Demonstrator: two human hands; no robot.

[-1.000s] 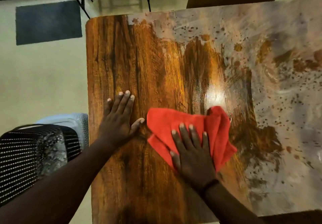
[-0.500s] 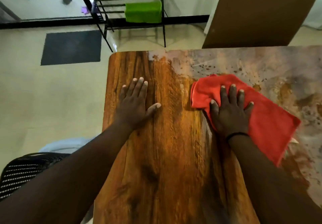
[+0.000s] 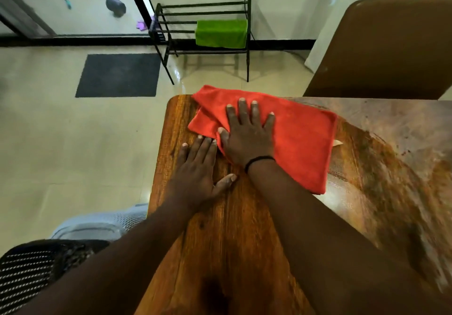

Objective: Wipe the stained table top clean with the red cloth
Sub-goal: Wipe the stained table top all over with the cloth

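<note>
R hand [image 3: 248, 141] flat, pressing red cloth [image 3: 300, 143] | L hand [image 3: 198, 170] flat beside, on table top [image 3: 232, 241]

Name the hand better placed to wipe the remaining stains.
Right. The right hand already presses flat on the red cloth, beside the stained area; the left hand rests on bare clean wood.
</note>
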